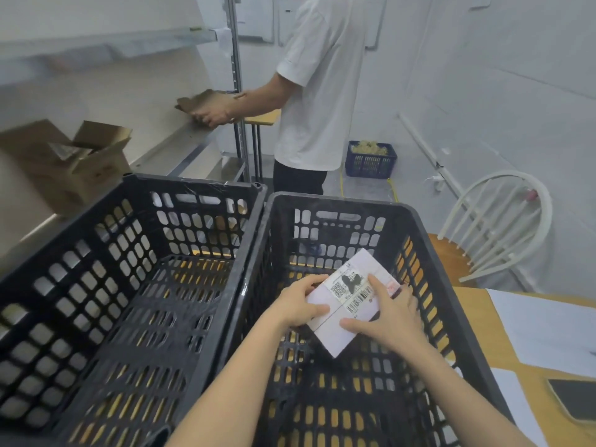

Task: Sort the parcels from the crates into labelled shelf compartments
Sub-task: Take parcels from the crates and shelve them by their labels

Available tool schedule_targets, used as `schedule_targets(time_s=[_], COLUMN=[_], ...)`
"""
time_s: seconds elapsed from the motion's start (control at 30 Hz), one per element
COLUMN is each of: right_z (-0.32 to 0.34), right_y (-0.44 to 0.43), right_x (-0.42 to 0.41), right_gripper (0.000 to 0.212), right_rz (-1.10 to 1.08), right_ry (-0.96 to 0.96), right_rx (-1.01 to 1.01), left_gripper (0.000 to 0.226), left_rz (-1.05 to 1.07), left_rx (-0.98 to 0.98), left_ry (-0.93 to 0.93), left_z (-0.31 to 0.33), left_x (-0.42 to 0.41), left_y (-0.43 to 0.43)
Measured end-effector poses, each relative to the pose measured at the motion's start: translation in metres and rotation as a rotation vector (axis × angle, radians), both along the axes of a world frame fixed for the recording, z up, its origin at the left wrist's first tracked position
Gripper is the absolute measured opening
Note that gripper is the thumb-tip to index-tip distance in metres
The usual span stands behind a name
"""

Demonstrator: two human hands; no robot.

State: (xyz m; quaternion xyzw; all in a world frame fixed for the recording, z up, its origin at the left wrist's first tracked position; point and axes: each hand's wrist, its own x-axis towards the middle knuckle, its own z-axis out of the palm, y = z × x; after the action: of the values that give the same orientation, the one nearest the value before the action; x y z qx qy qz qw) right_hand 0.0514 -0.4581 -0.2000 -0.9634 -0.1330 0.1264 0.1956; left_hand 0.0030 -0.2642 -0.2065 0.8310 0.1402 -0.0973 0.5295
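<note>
A white parcel (351,301) is held inside the right crate (416,227), below its rim and tilted, with one corner pointed toward the wearer; whether it touches the crate floor cannot be told. A printed label (350,287) with a square code and a barcode is carried on its upper face. The parcel is gripped from both sides. Its left edge is clasped by the left hand (298,306), with the thumb laid on the top face and the fingers curled over the far edge. The right hand (395,314) is closed round the right edge: the index finger is stretched flat across the label, the thumb is pressed on the top face nearer the wearer, and the remaining fingers are wrapped over the side. A second black slatted crate, the left crate (135,195), is set just beside the first, rim against rim. Both are stood on a wooden table (474,321), on which white sheets (545,327) and a dark flat device (574,398) are laid to the right. Behind the table a white chair (503,217) and a blue basket (371,161) are seen. At the metal shelf (180,137) on the left, a brown cardboard piece (206,100) is handled by a second person (319,75), and an open cardboard box (80,159) is placed nearer.
</note>
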Motion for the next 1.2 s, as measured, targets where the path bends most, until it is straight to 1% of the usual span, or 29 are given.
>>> schedule_targets(time_s=[0.07, 0.1, 0.17, 0.27, 0.33, 0.4, 0.47, 0.5, 0.57, 0.63, 0.7, 0.8, 0.87, 0.93, 1.0, 1.07, 1.2], right_z=[0.006, 0.006, 0.002, -0.004, -0.003, -0.003, -0.003, -0.004, -0.009, -0.016, -0.026, -0.034, -0.034, -0.035, -0.043, -0.053, -0.064], right_y=[-0.003, -0.004, -0.005, -0.005, -0.004, -0.002, -0.001, -0.001, -0.002, -0.001, 0.000, 0.002, 0.002, 0.001, 0.000, 0.000, 0.000], right_x=[0.000, 0.001, 0.003, 0.001, -0.002, -0.005, -0.005, -0.004, -0.002, -0.001, -0.003, -0.007, -0.006, -0.005, -0.008, -0.014, -0.024], right_gripper=[0.122, 0.125, 0.126, 0.120, 0.111, 0.103, 0.099, 0.096, 0.085, 0.074, 0.067, 0.060, 0.057, 0.049, 0.044, 0.043, 0.043], right_rz=[0.072, 0.128, 0.259, 0.429, 0.453, 0.438, 0.365, 0.307, 0.186, 0.098, 0.062, 0.045, 0.024, 0.007, 0.017, 0.042, 0.090], right_ry=[-0.110, -0.135, -0.091, -0.024, -0.024, -0.056, -0.071, -0.065, -0.055, -0.037, 0.010, 0.085, 0.105, 0.151, 0.220, 0.285, 0.373], right_rx=[-0.128, -0.173, -0.223, -0.262, -0.285, -0.321, -0.315, -0.279, -0.151, -0.040, 0.025, 0.038, 0.030, 0.018, -0.002, 0.004, 0.006], left_gripper=[0.057, 0.057, 0.057, 0.059, 0.057, 0.053, 0.053, 0.056, 0.063, 0.061, 0.052, 0.022, 0.012, 0.013, 0.021, 0.029, 0.033], left_rz=[-0.075, -0.119, -0.210, -0.319, -0.323, -0.264, -0.137, -0.052, 0.128, 0.271, 0.331, 0.327, 0.318, 0.309, 0.283, 0.260, 0.135], left_rx=[0.039, 0.061, 0.099, 0.136, 0.152, 0.164, 0.203, 0.219, 0.175, 0.106, 0.131, 0.182, 0.190, 0.188, 0.196, 0.200, 0.232], left_ry=[0.023, 0.034, 0.065, 0.096, 0.093, 0.060, -0.057, -0.143, -0.292, -0.344, -0.331, -0.288, -0.268, -0.259, -0.235, -0.185, -0.103], left_z=[0.004, 0.006, 0.008, 0.005, 0.001, -0.003, -0.006, -0.008, -0.011, -0.012, -0.016, -0.020, -0.024, -0.030, -0.038, -0.046, -0.057], left_x=[-0.001, -0.001, -0.003, -0.006, -0.007, -0.007, -0.006, -0.006, -0.004, -0.004, -0.005, -0.008, -0.009, -0.010, -0.012, -0.015, -0.016], left_y=[0.004, 0.005, 0.006, 0.006, 0.004, 0.002, -0.001, -0.001, -0.005, -0.010, -0.014, -0.018, -0.019, -0.017, -0.016, -0.017, -0.016])
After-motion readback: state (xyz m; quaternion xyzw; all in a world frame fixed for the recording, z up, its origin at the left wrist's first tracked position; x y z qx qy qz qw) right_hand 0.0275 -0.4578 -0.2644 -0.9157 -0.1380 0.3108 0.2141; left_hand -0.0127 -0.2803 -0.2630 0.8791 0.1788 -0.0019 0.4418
